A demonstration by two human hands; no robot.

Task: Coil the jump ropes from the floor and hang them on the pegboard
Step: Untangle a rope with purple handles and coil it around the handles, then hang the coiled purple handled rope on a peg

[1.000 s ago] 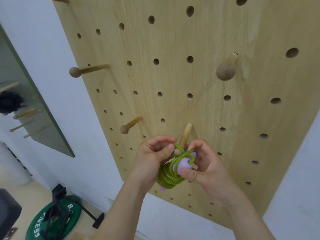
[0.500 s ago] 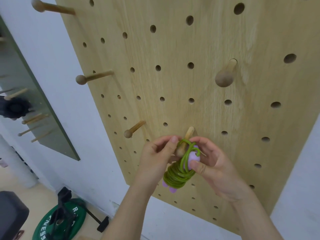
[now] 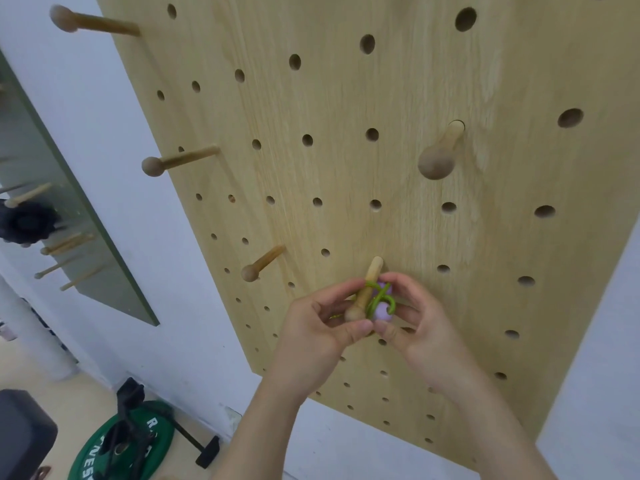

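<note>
We see a pale wooden pegboard filling most of the view. It is drilled with rows of round holes and fixed to a white wall. At the left edge a green-framed mirror hangs on that wall and reflects some pegs. On the floor below it lies a green weight plate with a black stand over it. We cannot tell what the dark block in the bottom left corner is.

Two bare forearms rise from the bottom edge to the lower middle of the board. There we find the left hand and the right hand close together, with their thumb tips nearly touching. Both have their fingers curled in around the same small bundle.

Four bare pegs jut from the board: one at top left, one at mid left, a thick one to the right, and one just left of the hands.

Between the hands a fifth peg carries the jump rope, a green cord coiled around purple handles. One green loop lies over the peg's shaft, just behind its knob. We see the left hand gripping the coil beside the knob and the right hand holding the purple handle end. Most of the coil is hidden behind the thumbs.
</note>
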